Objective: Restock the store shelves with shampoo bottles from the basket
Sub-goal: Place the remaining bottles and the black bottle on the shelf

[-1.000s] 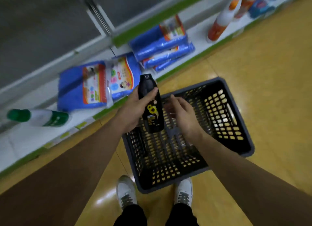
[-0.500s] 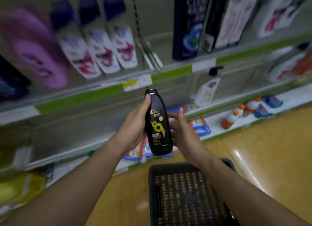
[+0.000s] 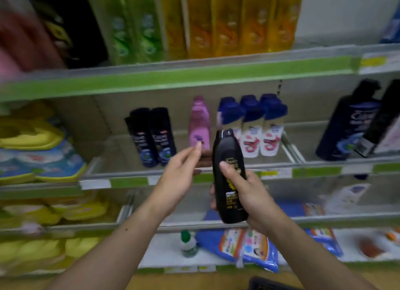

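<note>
**A:** What fills the frame in front of you?

**B:** The shelving unit (image 3: 194,77), its green-edged boards crossing the whole frame. Along the top run green bottles (image 3: 134,30) and orange bottles (image 3: 238,19). At the left edge sit stacked yellow and blue packs (image 3: 36,146), which are blurred.

**A:** And the middle shelf?

**B:** At the right stand large dark bottles (image 3: 346,125). In the centre are three white bottles with blue caps (image 3: 253,129), with a pink bottle (image 3: 199,121) beside them. Left of that are two slim black bottles (image 3: 151,136).

**A:** Where is your shampoo?

**B:** The black shampoo bottle (image 3: 229,175) is upright in the centre of the frame, in front of the middle shelf's edge and not on it. Your right hand (image 3: 253,192) grips it low down, thumb across the label and fingers wrapped behind. Your left hand (image 3: 179,177) is just left of it, fingers loose and spread, holding nothing. I cannot tell whether its shaded fingertips touch the bottle.

**A:** Lower down?

**B:** Blue pouches (image 3: 238,246) lie on the bottom shelf, with a small green-capped bottle (image 3: 188,243) beside them. A corner of the basket (image 3: 270,284) shows at the bottom edge.
</note>
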